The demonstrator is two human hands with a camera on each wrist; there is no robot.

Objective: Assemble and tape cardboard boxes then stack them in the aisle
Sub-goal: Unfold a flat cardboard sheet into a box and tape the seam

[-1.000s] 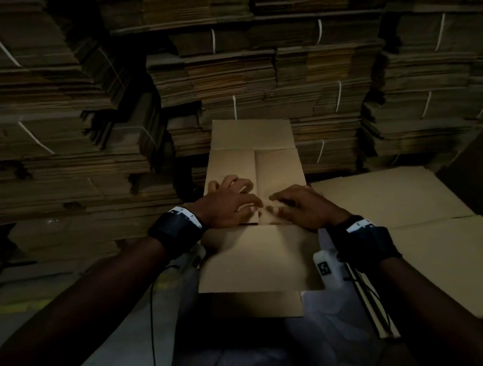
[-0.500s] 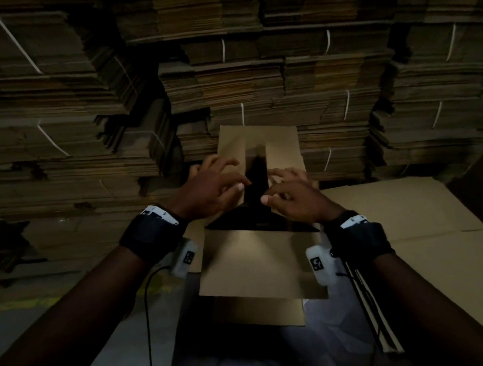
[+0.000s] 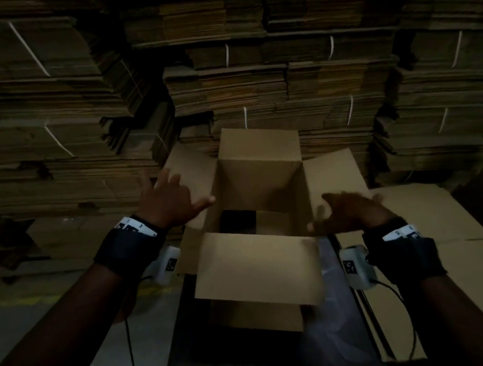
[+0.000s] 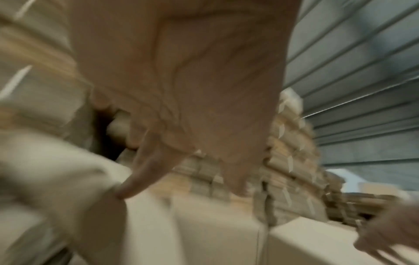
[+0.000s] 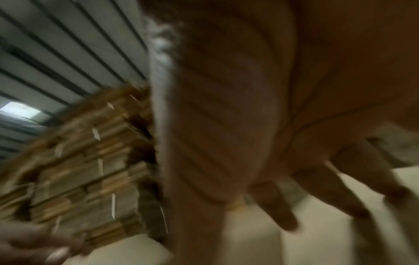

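Note:
A brown cardboard box [image 3: 258,178] stands upright in front of me with all its top flaps spread open. Its near flap [image 3: 258,270] lies toward me, and the inside shows a dark gap at the bottom. My left hand [image 3: 172,197] is open, fingers spread, against the left flap [image 3: 189,169]. My right hand [image 3: 348,211] is open and blurred beside the right flap [image 3: 334,173], holding nothing. In the left wrist view the left hand's fingers [image 4: 140,177] stretch straight over pale cardboard. The right wrist view shows my right fingers [image 5: 328,193] extended above cardboard.
Tall strapped stacks of flat cardboard [image 3: 255,76] fill the whole background. A pile of flattened boxes [image 3: 452,225] lies at my right. The box stands on a dark surface [image 3: 247,359], with grey floor [image 3: 102,335] and a yellow line to the left.
Both hands pressed the two side flaps shut a second ago. They have since pulled apart outward, and the side flaps now stand open, showing the box's inside.

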